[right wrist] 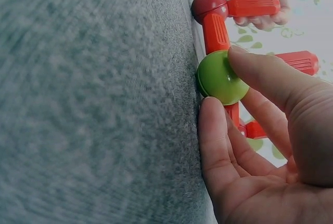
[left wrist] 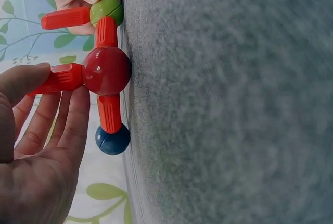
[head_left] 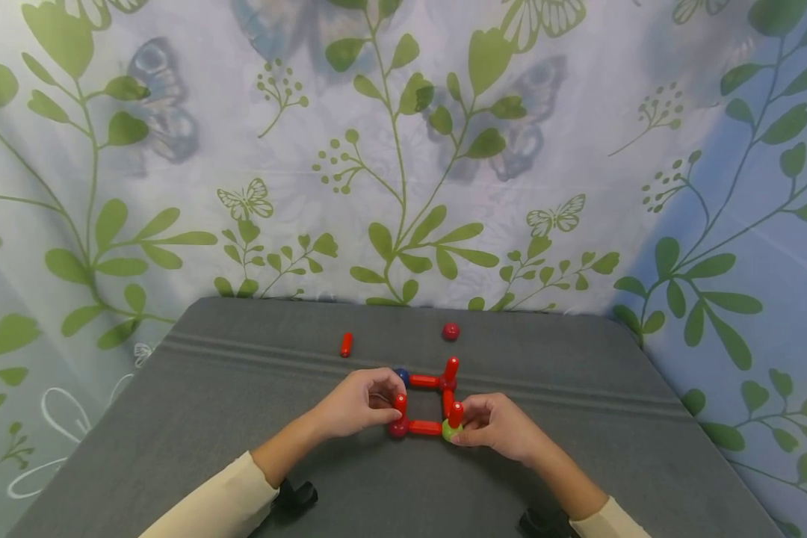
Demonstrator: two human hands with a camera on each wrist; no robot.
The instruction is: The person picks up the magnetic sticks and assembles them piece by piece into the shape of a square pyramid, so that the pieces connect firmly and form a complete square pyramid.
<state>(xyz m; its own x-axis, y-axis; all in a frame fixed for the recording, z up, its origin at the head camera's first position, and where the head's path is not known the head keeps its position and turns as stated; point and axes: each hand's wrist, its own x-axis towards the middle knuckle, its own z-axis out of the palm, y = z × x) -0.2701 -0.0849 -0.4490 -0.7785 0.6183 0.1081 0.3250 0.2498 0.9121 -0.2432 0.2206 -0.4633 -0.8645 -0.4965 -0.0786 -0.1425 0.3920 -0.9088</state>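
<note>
A square frame of red rods joined by balls lies on the grey table. In the head view, my left hand pinches the upright red rod on the near-left red ball, thumb on one side and fingers on the other. At the near-right corner, my right hand grips the green ball between thumb and fingers. Another red rod stands up from that ball. The far corners are a blue ball, partly behind my left hand in the head view, and a red ball with an upright rod.
A loose red rod lies on the grey table beyond the frame, to the left. Farther right lies a loose red ball. A leaf-and-butterfly patterned curtain hangs behind the table's far edge.
</note>
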